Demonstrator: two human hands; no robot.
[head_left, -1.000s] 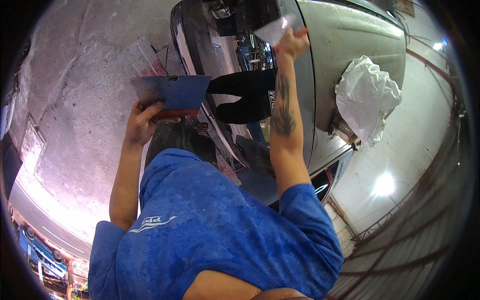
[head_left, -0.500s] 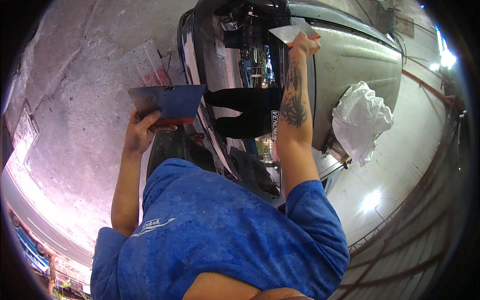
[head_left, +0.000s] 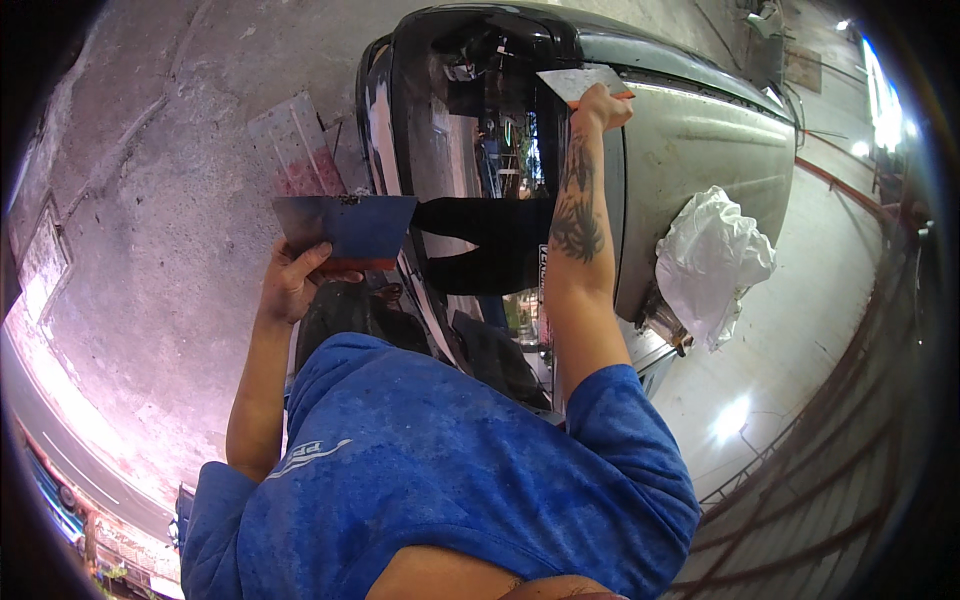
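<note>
At upper centre: R hand [head_left: 602, 106], light scraper [head_left: 580, 82] w/ orange edge pinched by thumb & fingers; held over join of blk glossy bodywork [head_left: 415, 125] & dull grey-green panel [head_left: 715, 140], contact not discernible. L hand [head_left: 293, 282]: wide dk-blue blade [head_left: 350, 225] pinched at red edge, dk residue on far edge. Progress (judged): mid-work; panel unfinished-looking, done portion can't be told. Containers: brownish item [head_left: 665, 322], poss. vessel, part-covered by wht crumpled sheet [head_left: 712, 262]; contents unseen. Floor: pink-stained board [head_left: 293, 145].
</note>
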